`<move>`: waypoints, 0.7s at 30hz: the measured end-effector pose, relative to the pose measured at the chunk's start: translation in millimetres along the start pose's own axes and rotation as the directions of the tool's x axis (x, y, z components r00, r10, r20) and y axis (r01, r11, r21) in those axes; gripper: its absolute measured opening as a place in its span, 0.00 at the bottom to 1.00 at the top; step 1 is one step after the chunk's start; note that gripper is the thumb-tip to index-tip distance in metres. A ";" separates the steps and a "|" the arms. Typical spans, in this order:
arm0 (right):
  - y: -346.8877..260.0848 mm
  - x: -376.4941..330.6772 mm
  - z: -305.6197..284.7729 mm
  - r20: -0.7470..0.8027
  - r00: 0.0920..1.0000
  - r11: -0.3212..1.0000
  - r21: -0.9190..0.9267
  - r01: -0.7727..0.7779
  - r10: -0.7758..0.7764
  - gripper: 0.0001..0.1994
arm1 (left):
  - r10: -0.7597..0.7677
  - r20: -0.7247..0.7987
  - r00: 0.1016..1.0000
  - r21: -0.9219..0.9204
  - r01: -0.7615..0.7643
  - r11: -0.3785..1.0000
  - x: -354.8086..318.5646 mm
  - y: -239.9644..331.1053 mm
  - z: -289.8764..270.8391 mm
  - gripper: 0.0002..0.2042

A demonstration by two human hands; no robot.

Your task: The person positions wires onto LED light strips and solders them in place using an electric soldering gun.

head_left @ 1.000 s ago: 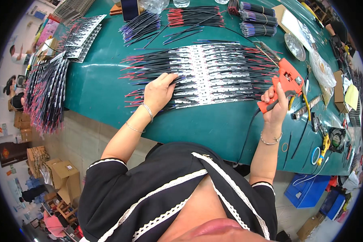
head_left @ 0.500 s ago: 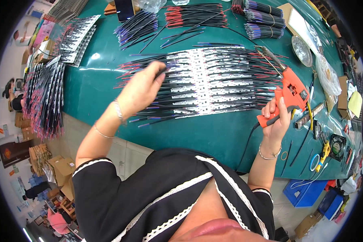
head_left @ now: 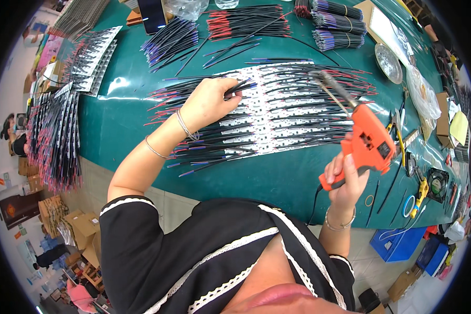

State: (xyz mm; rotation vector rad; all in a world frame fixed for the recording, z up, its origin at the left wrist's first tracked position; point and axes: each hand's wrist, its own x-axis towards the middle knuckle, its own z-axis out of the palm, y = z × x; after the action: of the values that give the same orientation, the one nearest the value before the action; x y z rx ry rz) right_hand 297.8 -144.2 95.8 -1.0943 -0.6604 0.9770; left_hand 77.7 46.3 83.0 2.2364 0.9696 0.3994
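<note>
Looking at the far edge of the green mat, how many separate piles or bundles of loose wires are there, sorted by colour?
Purple-tipped loose pile: 1
Red-tipped pile: 1
Banded purple bundles: 3; a fourth, reddish one at the top edge is cut off
Total: 5 clearly seen

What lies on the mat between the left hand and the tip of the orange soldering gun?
In the head view, between the left hand and the orange soldering gun lie white LED strips with black wires attached, on the green mat.
</note>
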 end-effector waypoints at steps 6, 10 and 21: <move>27.1 -26.1 17.0 0.004 0.994 0.993 -0.046 -0.110 0.110 0.15 | 0.023 -0.067 0.998 0.171 -0.012 0.985 -2.2 -3.0 10.5 0.09; 36.3 -34.9 27.1 -0.001 0.979 0.974 -0.107 -0.202 0.203 0.13 | -0.026 -0.018 1.000 0.185 0.029 0.982 -2.2 -6.7 14.0 0.09; 48.7 -39.5 31.1 0.036 0.954 0.938 -0.195 -0.286 0.298 0.10 | -0.026 0.024 0.999 0.164 0.021 0.986 -0.9 -9.8 16.9 0.10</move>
State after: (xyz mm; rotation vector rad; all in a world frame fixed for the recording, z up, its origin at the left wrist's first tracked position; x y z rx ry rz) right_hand 238.8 -159.9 61.6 -1.3594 -0.6640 1.2275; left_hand 80.4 43.0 63.9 2.3682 1.0474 0.2889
